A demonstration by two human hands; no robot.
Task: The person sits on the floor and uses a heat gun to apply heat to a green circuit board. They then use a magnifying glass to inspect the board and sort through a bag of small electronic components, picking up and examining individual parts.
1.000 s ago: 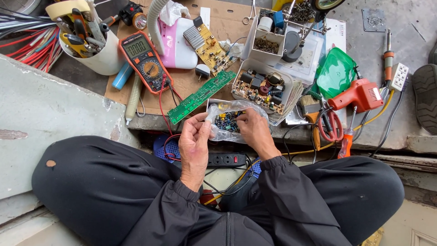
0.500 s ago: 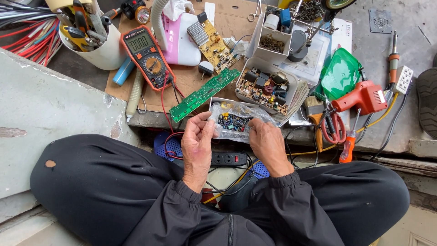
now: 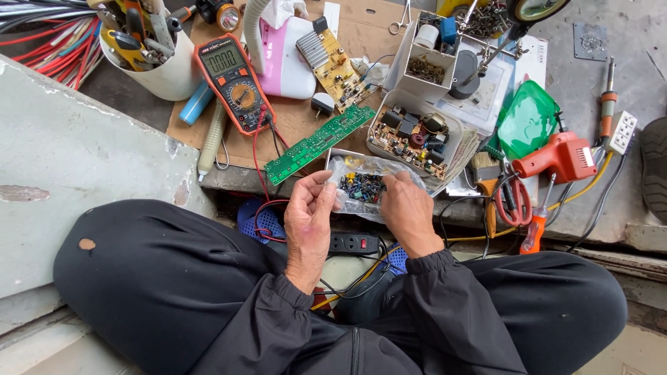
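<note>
Two hands on one clear plastic bag of small parts (image 3: 365,186), held at the near edge of the bench (image 3: 583,90).

Left hand (image 3: 309,212): grip pinches the bag's left edge, fingers curled, thumb pressed on the plastic. Right hand (image 3: 406,205): fingers bent over the bag's right side; how that grip closes, cannot tell. Just far of the bag: green circuit board (image 3: 318,142) to the left, populated board in a tray (image 3: 413,135) to the right. Orange multimeter (image 3: 233,80) far left, orange glue gun (image 3: 559,156) right. Black power strip (image 3: 354,243) sits below the hands.
</note>
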